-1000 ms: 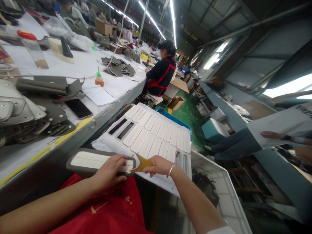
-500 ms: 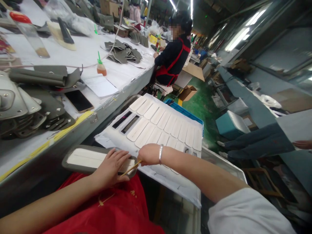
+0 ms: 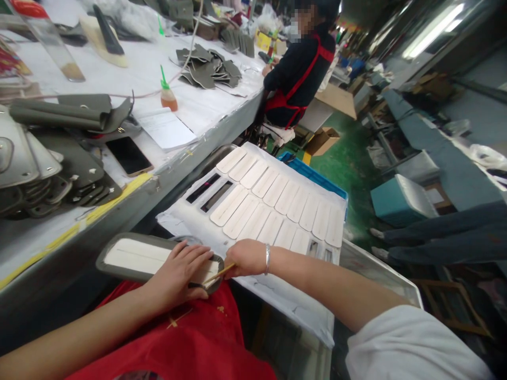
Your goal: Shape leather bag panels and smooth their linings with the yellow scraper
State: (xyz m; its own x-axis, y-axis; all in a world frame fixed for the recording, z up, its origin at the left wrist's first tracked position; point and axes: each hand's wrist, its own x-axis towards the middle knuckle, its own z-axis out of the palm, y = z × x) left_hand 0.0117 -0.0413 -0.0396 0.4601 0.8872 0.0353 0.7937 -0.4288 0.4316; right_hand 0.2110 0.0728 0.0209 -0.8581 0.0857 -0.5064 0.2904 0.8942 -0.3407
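OK, head view, the only one. Left hand is clamped over a grey-rimmed piece, fingers across its cream face, thumb by the near edge. Piece sits above the red apron, long side out toward the bench edge. Right hand is closed in a fist on a thin yellowish tool, tip down at the piece's right end, close to the left thumb. Can't tell if the tip presses or just touches.

Progress, my read: grey rim frames the cream face along the far side and round the left end, so that part looks done. Right end is partly hidden by fingers and tool; looks like the bit in hand, finish unclear.

Cream strips lie in two rows on the cloth-covered board, just beyond the right hand. Most places are filled; two dark slots at the left and narrow gaps at the near right hold no strip. So plenty left there, I'd judge.
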